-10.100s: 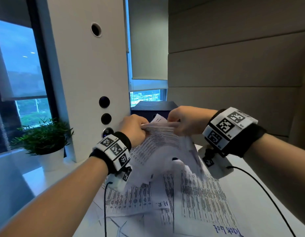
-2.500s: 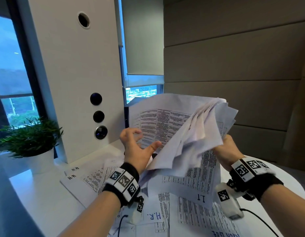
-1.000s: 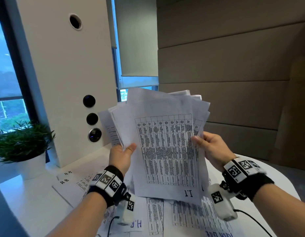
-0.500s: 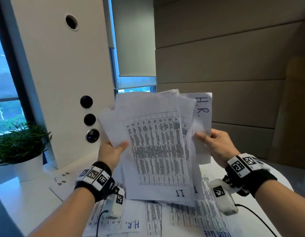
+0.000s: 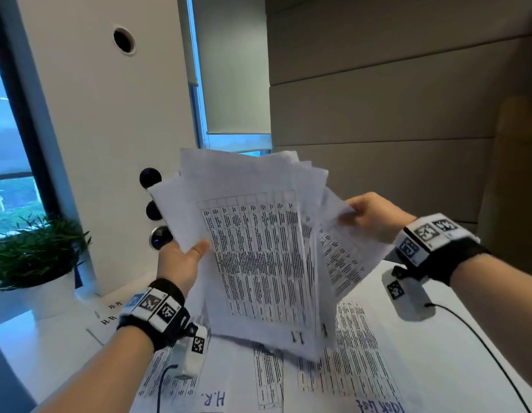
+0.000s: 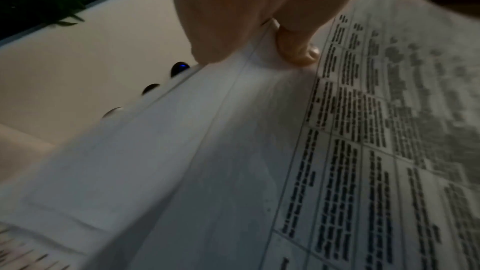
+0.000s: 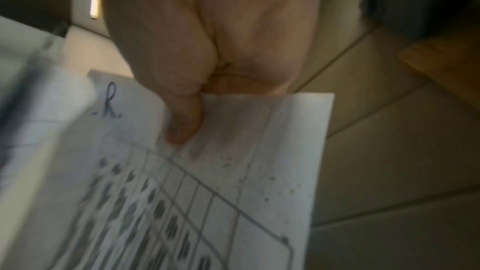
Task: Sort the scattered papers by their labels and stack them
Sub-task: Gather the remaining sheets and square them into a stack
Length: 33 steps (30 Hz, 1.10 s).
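Note:
My left hand (image 5: 184, 259) grips a fanned bundle of printed sheets (image 5: 253, 251) upright above the table, thumb on the front sheet, whose lower edge reads "I.T". In the left wrist view the thumb (image 6: 296, 46) presses on that bundle (image 6: 233, 161). My right hand (image 5: 369, 216) pinches a single sheet (image 5: 345, 257) by its corner, tilted away to the right of the bundle. The right wrist view shows this sheet (image 7: 233, 171) marked with a handwritten "H.R." label under the thumb (image 7: 184, 118). More papers lie on the white table (image 5: 44, 353), one labelled "H.R." (image 5: 212, 399).
A small pile labelled "H.R" (image 5: 110, 314) lies at the table's left. A potted plant (image 5: 35, 257) stands at the far left by the window. A white pillar (image 5: 95, 144) with round buttons rises behind the bundle. A sheet marked "Task list" (image 5: 381, 408) lies at the bottom right.
My right hand has pulled the H.R. sheet out of the bundle, down and to the right. My left hand keeps hold of the remaining sheets, tilted slightly left.

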### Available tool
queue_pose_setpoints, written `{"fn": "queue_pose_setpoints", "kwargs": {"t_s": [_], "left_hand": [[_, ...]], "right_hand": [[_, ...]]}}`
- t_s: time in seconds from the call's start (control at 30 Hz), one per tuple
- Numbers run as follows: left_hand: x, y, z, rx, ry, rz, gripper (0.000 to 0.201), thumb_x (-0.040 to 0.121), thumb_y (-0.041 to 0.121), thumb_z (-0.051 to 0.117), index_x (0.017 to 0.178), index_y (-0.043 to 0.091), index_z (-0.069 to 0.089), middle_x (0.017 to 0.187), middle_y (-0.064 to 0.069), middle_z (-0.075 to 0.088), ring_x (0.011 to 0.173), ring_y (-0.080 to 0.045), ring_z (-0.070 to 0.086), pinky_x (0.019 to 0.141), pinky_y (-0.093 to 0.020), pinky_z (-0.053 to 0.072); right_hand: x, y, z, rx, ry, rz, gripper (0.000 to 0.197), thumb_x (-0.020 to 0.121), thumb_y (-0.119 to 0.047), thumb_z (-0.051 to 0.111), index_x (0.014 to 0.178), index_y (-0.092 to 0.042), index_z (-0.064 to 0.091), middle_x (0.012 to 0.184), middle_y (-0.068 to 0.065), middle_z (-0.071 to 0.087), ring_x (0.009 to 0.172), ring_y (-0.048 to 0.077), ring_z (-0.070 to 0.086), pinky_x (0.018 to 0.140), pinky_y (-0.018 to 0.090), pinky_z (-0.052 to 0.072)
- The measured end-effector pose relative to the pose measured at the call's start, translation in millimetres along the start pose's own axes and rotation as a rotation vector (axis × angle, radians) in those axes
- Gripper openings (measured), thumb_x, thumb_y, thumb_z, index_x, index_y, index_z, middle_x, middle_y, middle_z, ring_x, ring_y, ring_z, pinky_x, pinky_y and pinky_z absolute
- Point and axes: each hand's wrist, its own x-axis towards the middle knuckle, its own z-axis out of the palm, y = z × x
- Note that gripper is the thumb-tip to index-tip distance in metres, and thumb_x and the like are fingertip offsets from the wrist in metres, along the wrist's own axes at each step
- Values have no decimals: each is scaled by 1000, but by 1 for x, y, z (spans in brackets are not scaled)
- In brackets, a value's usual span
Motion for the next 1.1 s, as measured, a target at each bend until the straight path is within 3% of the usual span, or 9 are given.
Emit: {"fn": "queue_pose_setpoints", "kwargs": {"t_s": [0.2, 0.4, 0.5, 0.6, 0.7, 0.83, 0.93, 1.03, 1.1], "left_hand": [[-9, 21, 18, -11, -147, 67, 23, 85, 2, 66, 107, -5, 64, 94, -7, 66, 71, -8, 57, 75, -25, 45], [-17, 34, 34, 55, -152, 54, 15, 91, -19, 39, 96, -20, 53, 32, 19, 44, 38, 16, 45, 60, -11, 34], [-17, 29, 27, 33, -191, 101, 11, 87, -13, 53, 95, -9, 61, 62, 7, 64, 43, 17, 47, 57, -4, 39], [-14, 21, 23, -6, -194, 50, 10, 85, -1, 65, 82, 8, 65, 74, 6, 66, 64, 0, 60, 76, -28, 48], [-17, 25, 28, -41, -249, 23, 13, 84, -2, 66, 92, 8, 67, 83, 1, 71, 80, -18, 62, 85, -38, 50], [-19, 25, 37, -13, -286, 28, 18, 83, 0, 67, 101, 2, 67, 84, 5, 69, 74, -5, 64, 80, -25, 53], [-18, 25, 40, 29, -283, 44, 27, 84, 2, 67, 110, -5, 64, 85, 4, 67, 73, -1, 63, 67, -10, 50], [-18, 27, 39, 38, -180, 72, 28, 84, 2, 68, 111, -3, 63, 94, -5, 67, 84, -19, 62, 75, -25, 50], [-14, 27, 36, 23, -59, 77, 29, 82, 2, 70, 111, -1, 64, 95, -7, 66, 88, -22, 63, 81, -32, 50]], "right_hand": [[18, -64, -15, -130, -95, -160, 6, 80, -19, 72, 76, -14, 72, 63, -1, 61, 59, 3, 50, 60, 21, 45], [18, -81, -6, -94, -53, -205, 14, 83, -24, 71, 78, -12, 68, 66, -1, 60, 59, 8, 49, 60, 24, 40], [16, -64, -5, -220, -53, -61, 26, 87, -27, 64, 76, -4, 65, 62, 3, 52, 57, 14, 45, 58, 26, 37], [13, -56, -6, -296, -142, 43, 29, 89, -29, 62, 71, -7, 64, 62, 2, 55, 60, 17, 49, 55, 25, 37], [11, -66, -3, -306, -162, 20, 40, 90, -29, 59, 57, -9, 49, 57, 3, 44, 59, 21, 40, 50, 26, 30], [5, -85, -4, -133, -220, -96, 36, 90, -32, 61, 60, -12, 63, 63, 1, 55, 59, 11, 43, 54, 23, 36], [-1, -92, -7, 46, -273, -163, 17, 90, -24, 64, 80, -16, 75, 81, 9, 72, 70, 8, 54, 65, 23, 47], [0, -88, -6, 287, -166, -204, 24, 93, -27, 59, 102, -10, 74, 89, 5, 72, 74, 4, 57, 70, 18, 48], [0, -76, -4, 575, -108, -163, 34, 93, -40, 55, 109, -14, 70, 90, 3, 70, 76, 10, 60, 75, 28, 50]]}}
